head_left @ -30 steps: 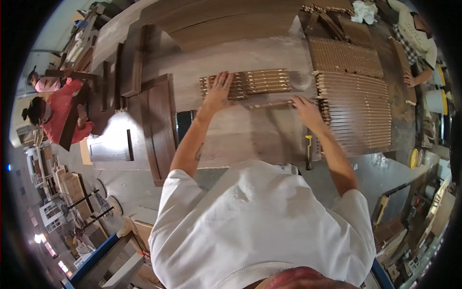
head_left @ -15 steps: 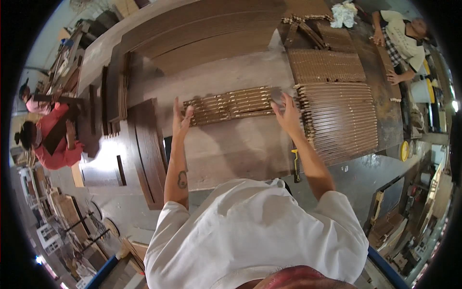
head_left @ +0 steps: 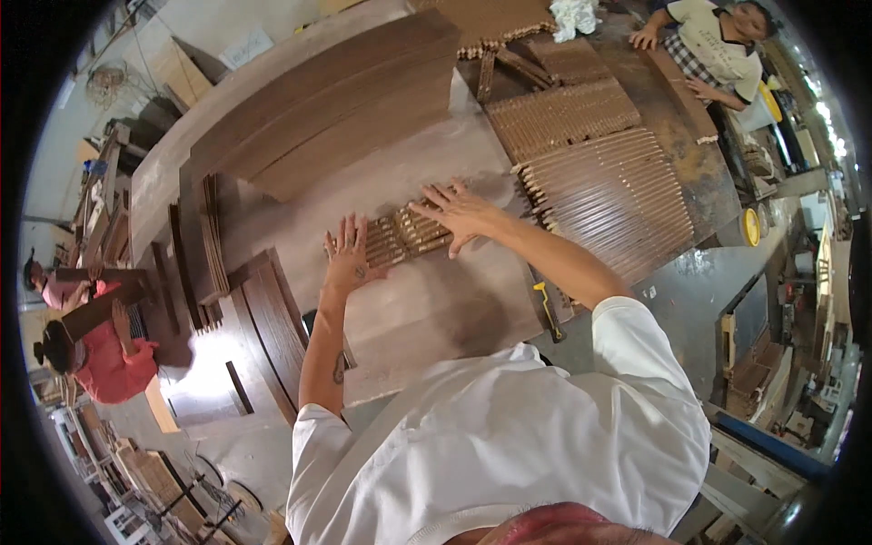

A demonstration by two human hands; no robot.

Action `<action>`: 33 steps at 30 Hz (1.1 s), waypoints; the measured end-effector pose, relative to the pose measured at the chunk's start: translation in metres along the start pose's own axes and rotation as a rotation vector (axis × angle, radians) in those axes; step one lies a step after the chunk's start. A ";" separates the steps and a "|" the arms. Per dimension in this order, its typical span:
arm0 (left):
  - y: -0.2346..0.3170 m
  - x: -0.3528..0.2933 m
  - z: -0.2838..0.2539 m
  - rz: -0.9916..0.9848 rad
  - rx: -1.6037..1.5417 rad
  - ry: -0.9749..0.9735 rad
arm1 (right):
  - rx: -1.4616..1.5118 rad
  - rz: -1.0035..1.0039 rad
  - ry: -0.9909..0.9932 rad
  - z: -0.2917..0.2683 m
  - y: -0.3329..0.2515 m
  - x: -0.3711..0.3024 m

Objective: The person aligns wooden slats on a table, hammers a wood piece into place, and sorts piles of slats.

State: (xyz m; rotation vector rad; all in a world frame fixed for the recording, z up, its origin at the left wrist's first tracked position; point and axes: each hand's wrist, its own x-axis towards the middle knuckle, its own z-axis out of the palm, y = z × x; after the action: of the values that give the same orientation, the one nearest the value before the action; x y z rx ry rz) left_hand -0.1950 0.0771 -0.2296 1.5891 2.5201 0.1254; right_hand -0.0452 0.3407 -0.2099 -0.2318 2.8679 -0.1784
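A short row of narrow dark-brown wooden slats with pale ends lies side by side on the table in front of me. At its left end my left hand rests with fingers spread, palm down. My right hand lies over the right end, its fingers stretched out across the slats and covering part of them. Neither hand grips anything. To the right, past my right forearm, is a large stack of long brown slats, with another layer of slats behind it.
Large brown boards lie across the table's far side. Dark panels stand left of my forearm. A yellow-handled tool is at the table's near edge. One co-worker is far right; another in red is left.
My right hand has moved left from beside the slats' right end onto them. My left hand has turned palm down with its fingers spread. The whole view has swung round.
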 end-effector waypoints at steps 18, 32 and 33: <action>0.055 -0.039 -0.008 0.012 0.059 0.017 | 0.182 0.250 0.399 0.026 -0.067 -0.079; 0.443 0.070 0.036 0.447 -0.211 -0.100 | 0.641 1.389 1.302 0.133 -0.020 -0.404; 0.461 0.078 0.046 0.391 -0.189 -0.128 | 0.679 1.377 1.310 0.135 -0.009 -0.415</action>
State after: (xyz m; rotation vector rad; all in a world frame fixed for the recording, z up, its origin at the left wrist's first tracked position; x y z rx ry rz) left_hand 0.1896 0.3466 -0.2098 1.9178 2.0117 0.2880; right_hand 0.3880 0.3900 -0.2365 2.6268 2.7453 -1.2428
